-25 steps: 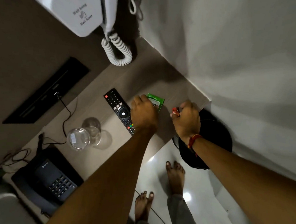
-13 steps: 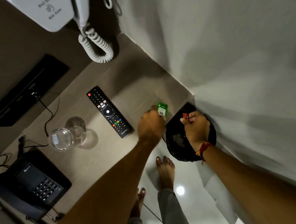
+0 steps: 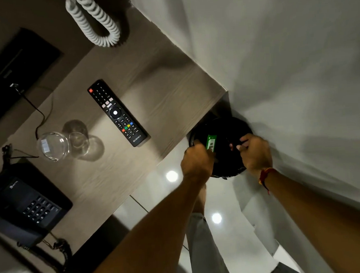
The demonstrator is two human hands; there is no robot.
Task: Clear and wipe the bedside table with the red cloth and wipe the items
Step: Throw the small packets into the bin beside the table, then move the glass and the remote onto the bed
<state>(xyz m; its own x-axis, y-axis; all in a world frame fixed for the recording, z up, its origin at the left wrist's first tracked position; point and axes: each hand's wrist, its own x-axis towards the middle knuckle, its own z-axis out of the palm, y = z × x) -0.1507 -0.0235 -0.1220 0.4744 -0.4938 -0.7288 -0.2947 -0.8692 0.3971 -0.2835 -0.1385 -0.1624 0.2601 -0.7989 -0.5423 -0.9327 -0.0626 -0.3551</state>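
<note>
Rubbish first: in the head view, both my hands are off the edge of the counter (image 3: 167, 94) and over the black bin (image 3: 223, 133) that stands on the floor in the corner, just beside the counter's end and against the white wall. My left hand (image 3: 196, 159) is curled into a loose fist at the bin's near rim, and a green packet (image 3: 211, 143) stands on edge just past its knuckles, inside the mouth of the bin. I cannot tell whether my fingers pinch the packet or it is free of them. My right hand (image 3: 254, 152) is closed on a small reddish scrap (image 3: 231, 146), held between thumb and fingertips over the bin's far side. I judge that I hold both low and well inside the rim so that the litter drops in and not onto the floor.

Both forearms reach forward and down, wrists bent over, backs of the hands up, the right wrist wearing a red thread band (image 3: 264, 176).

On the counter lie the black remote (image 3: 117, 113), two clear glasses (image 3: 53, 146) side by side and a dark telephone (image 3: 28, 205) at the near end; these await lifting and wiping. No red cloth shows anywhere, so I take the wiping as not yet begun.
</note>
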